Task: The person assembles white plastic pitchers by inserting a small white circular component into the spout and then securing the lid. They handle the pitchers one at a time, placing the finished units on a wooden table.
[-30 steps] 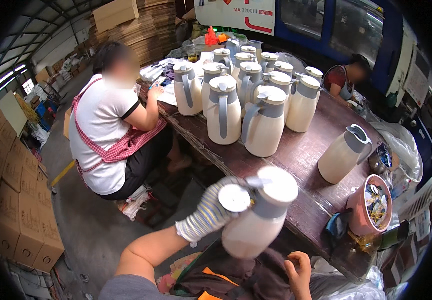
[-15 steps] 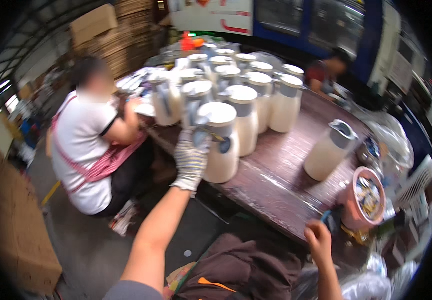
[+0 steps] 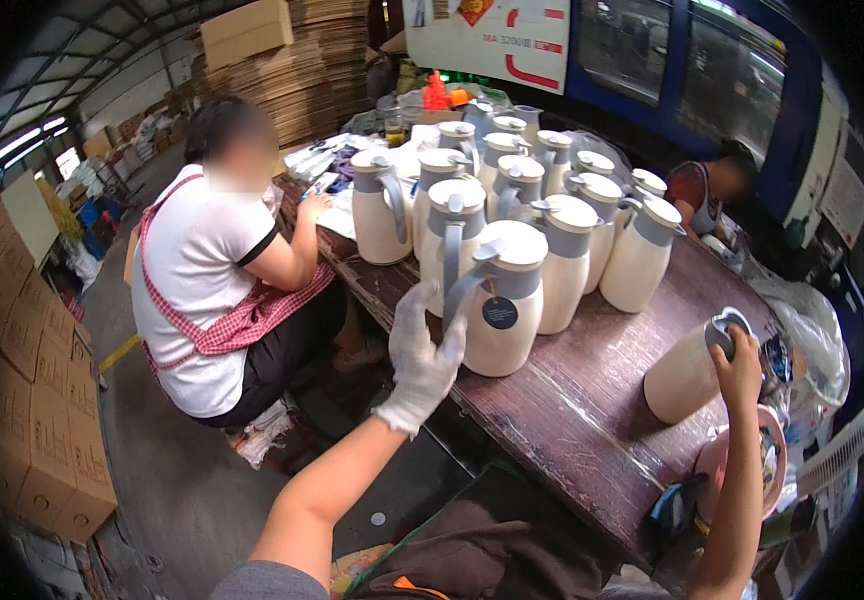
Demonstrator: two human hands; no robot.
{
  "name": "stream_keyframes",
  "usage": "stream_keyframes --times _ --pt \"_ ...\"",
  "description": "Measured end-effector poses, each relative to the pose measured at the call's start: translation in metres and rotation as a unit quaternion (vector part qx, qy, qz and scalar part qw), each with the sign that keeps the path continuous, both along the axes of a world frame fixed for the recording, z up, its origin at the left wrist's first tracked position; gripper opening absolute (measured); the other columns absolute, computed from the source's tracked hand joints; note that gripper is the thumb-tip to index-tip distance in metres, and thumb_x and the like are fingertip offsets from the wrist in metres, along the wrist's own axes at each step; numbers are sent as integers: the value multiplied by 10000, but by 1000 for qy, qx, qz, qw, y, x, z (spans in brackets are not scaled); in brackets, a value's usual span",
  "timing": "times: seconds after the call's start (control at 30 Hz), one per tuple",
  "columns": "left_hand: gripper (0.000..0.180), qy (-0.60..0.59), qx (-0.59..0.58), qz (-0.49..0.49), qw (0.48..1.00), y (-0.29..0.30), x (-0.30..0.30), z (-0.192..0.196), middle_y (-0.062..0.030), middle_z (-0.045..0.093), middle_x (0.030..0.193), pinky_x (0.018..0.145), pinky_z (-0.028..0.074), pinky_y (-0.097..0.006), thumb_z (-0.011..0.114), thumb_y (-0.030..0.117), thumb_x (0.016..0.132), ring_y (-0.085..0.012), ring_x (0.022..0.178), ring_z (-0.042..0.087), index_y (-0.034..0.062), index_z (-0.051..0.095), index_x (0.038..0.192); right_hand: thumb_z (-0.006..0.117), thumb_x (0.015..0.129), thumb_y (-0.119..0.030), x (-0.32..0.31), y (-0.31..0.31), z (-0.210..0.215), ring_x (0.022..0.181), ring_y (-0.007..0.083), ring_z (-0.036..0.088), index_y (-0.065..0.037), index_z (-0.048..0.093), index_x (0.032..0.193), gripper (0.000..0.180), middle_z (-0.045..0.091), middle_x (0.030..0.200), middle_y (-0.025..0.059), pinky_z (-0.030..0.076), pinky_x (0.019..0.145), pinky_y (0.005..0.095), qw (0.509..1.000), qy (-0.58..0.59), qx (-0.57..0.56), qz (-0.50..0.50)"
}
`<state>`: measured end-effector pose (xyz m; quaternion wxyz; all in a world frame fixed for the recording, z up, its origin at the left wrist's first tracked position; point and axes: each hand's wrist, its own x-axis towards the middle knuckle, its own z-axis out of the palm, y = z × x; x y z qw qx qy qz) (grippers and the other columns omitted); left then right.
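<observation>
My left hand (image 3: 422,355), in a white knit glove, is beside the handle of the nearest cream vacuum jug (image 3: 505,352), its fingers apart and holding nothing. That jug has a grey collar, a lid and a round dark tag. At the right, my bare right hand (image 3: 739,365) grips the top of a lidless cream jug (image 3: 674,382), which leans on the table; part of its handle is hidden by the fingers. Several more lidded jugs (image 3: 564,275) stand in a cluster beyond my left hand.
The dark wooden table (image 3: 577,420) has a worn front edge. A pink bucket (image 3: 774,465) is by my right forearm, near clear plastic bags (image 3: 802,320). One person (image 3: 202,270) sits at the left; another (image 3: 702,190) is beyond the table. Cardboard boxes (image 3: 37,430) line the left.
My left hand has come away from the nearest jug and its fingers have spread. My right hand has moved up and forward onto the lidless jug, which now leans.
</observation>
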<state>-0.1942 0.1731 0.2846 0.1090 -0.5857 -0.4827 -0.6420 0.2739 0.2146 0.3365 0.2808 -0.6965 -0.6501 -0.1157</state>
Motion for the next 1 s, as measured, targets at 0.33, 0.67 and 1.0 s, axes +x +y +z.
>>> stream_keyframes --times 0.33,0.67,1.0 --pt "428 70 -136 -306 940 -63 68 43 -147 606 1165 952 454 -390 697 97 777 -286 1105 588 61 564 1183 663 743 -203 -60 -232 -22 943 359 583 -48 604 985 293 594 1006 161 462 822 451 938 -3 104 332" --pt "236 36 -455 -662 594 -131 134 -4 -50 672 860 782 489 -301 709 93 740 -137 845 618 39 653 963 692 843 -235 23 -445 -65 942 359 626 -32 601 1190 412 640 1048 193 506 826 435 968 135 -28 -210" --pt "372 111 -558 -533 626 -168 128 -20 -63 678 885 760 487 -307 678 121 738 -176 821 636 90 632 1106 657 875 -281 71 -489 -139 954 330 616 -17 485 1324 549 629 1074 199 497 827 413 931 126 -57 -339"
